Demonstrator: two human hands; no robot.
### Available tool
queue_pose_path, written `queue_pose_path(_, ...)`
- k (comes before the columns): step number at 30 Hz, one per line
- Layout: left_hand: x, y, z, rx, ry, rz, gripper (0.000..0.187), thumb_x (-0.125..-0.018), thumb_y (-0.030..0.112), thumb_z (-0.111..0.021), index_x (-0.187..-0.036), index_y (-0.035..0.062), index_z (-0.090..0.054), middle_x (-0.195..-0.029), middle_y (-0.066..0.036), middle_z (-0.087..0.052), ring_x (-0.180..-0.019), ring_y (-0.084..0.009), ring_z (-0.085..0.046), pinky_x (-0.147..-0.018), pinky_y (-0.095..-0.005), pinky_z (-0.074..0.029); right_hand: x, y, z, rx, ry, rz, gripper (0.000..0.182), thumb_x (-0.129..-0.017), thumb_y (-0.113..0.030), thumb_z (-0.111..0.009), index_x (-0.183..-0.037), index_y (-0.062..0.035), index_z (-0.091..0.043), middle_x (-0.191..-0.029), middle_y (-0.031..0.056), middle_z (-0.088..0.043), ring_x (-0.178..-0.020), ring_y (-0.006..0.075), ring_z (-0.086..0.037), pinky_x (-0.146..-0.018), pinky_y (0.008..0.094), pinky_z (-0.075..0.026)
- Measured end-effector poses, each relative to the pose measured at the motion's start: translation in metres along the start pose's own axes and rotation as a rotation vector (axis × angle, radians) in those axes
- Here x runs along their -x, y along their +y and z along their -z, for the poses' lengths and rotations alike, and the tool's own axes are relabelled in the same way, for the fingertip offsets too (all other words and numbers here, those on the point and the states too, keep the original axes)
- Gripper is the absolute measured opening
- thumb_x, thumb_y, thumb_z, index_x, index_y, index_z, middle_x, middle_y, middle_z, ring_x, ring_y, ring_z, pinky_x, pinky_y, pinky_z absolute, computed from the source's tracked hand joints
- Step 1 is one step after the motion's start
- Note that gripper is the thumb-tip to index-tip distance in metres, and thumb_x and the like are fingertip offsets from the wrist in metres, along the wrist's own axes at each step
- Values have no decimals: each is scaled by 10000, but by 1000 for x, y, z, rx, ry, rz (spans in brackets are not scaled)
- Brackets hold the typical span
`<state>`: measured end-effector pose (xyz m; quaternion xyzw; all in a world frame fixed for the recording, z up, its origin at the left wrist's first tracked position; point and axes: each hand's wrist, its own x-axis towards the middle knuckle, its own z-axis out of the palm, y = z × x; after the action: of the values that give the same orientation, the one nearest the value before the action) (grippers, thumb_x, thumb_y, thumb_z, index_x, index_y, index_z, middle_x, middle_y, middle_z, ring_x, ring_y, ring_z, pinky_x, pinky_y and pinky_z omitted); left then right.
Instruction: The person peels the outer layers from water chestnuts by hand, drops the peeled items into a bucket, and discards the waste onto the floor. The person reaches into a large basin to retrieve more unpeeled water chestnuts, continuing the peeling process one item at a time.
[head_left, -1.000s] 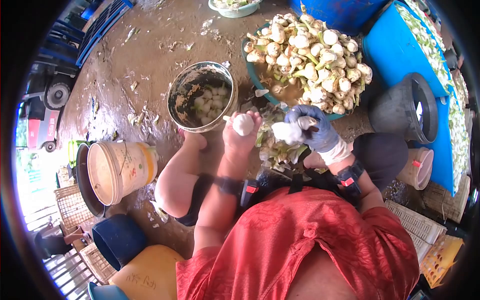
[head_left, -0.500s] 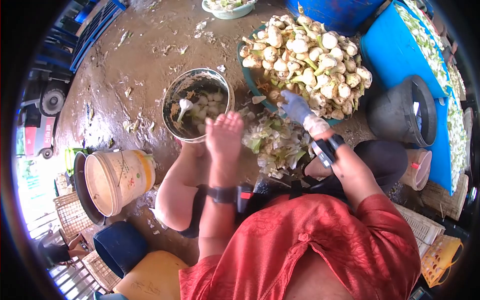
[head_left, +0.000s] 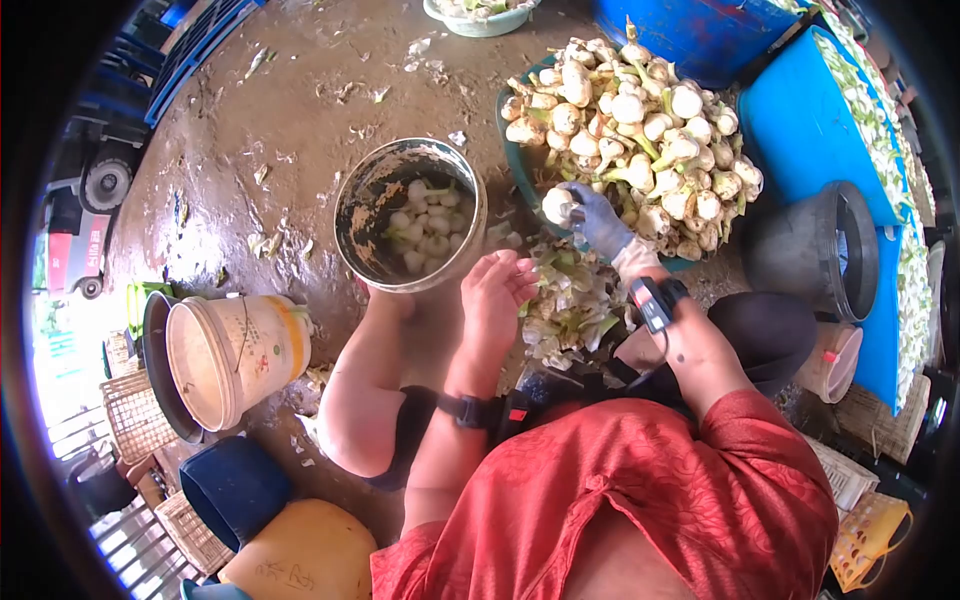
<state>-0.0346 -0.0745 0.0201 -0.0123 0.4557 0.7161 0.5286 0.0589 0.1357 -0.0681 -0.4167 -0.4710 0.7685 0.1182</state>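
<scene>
My right hand [head_left: 600, 225], in a blue-grey glove, is closed around a whitish garlic bulb [head_left: 558, 206] at the near left edge of a green tub [head_left: 512, 140]. A tall heap of garlic bulbs [head_left: 640, 125], many with short stems, rises out of that tub. My bare left hand [head_left: 494, 288] is open and holds nothing, its fingers slightly bent, just right of a round bucket [head_left: 357, 262]. Inside the bucket lie several cleaned white bulbs [head_left: 432, 222]. Below the gloved hand is a pile of peeled husks [head_left: 570, 305].
Wet brown floor [head_left: 260, 150] with scattered peel surrounds the bucket. At left lies a white pail [head_left: 265, 350] on its side. A black bucket [head_left: 790, 250] and blue crates [head_left: 800, 110] stand at right. A blue barrel [head_left: 670, 30] is behind the tub.
A bulb that was in the air over the bucket is no longer there. My left hand has moved right and lower. My right hand now grips a bulb. The view has shifted slightly.
</scene>
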Motion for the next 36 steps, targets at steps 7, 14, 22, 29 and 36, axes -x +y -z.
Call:
queue_pose_path(7,-3,-9,-15,267,-195,31,262,-926,158,-530,-1137,5,-502,-1060,-132,-615,-921,-255,-616,-813,-365,-511,83,-7,-49,-241,-484,417,478,-852,-233,-654,-1259,-44,-490,-1180,65,-578,-1084,150,-541,-959,293,-423)
queue_pose_path(14,8,-8,-31,-26,27,-380,272,-856,9,-594,-1110,-16,-500,-1022,-114,-617,-860,-178,-626,-707,-308,-545,110,-25,-56,402,-42,766,245,-836,-134,-633,-1053,-21,-611,-970,123,-647,-875,246,-629,-764,343,-503)
queue_pose_path(22,-2,-31,-17,-444,136,-674,282,-706,-91,-694,-803,61,-477,-836,10,-484,-769,-89,-484,-616,-230,-436,119,-30,-51,1121,128,903,118,-722,-177,-604,-715,-70,-555,-629,177,-562,-600,400,-556,-545,502,-423)
queue_pose_path(29,11,-25,-16,-507,120,-514,339,-778,19,-669,-1064,-34,-496,-811,-76,-642,-663,-107,-595,-600,-242,-487,121,-36,-55,1184,148,856,139,-716,-177,-593,-633,-66,-581,-625,187,-576,-614,387,-580,-556,481,-443)
queue_pose_path(36,20,-10,-23,-377,-25,-295,340,-797,79,-647,-1082,-56,-518,-924,-121,-645,-804,-177,-645,-688,-274,-533,114,-29,-40,1048,153,848,141,-697,-182,-623,-654,-52,-586,-656,190,-585,-626,387,-575,-560,464,-447)
